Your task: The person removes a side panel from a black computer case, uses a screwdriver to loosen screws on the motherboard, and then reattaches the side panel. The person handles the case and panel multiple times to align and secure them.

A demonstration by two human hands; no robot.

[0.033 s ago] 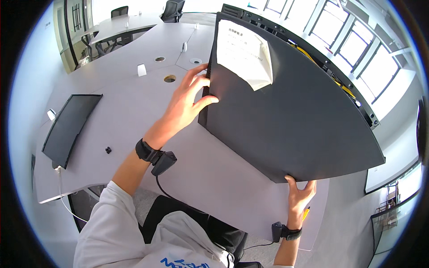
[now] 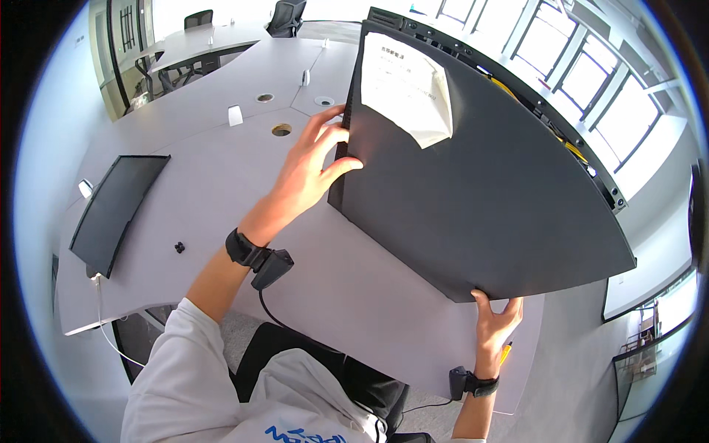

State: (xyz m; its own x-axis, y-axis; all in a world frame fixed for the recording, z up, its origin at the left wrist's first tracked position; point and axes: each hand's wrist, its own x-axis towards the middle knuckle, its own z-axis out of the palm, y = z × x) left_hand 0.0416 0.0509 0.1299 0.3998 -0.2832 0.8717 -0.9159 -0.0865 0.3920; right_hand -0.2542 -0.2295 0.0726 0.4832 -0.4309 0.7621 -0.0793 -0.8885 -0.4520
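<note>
A large flat black equipment case (image 2: 502, 184) fills the upper right, held tilted over the desk. A creased white paper sheet (image 2: 406, 88) lies on its broad face, near the far left corner. Along its far edge runs a panel with round sockets (image 2: 436, 38) and bits of yellow cable (image 2: 504, 87). My left hand (image 2: 310, 159) grips its left edge, thumb on the broad face and fingers round the side. Its near corner rests in my right hand (image 2: 496, 325), thumb on the edge and the other fingers partly hidden underneath.
The grey desk (image 2: 221, 170) spreads beneath and leftward. A thin black monitor (image 2: 120, 214) stands at left, with a small black object (image 2: 179, 247) beside it. Round cable holes (image 2: 281, 130) pierce the desktop. A yellow item (image 2: 506, 353) is by my right wrist. Office chairs (image 2: 286, 18) are farther back.
The case and my left hand have shifted very slightly to the right. Both hands keep the same hold.
</note>
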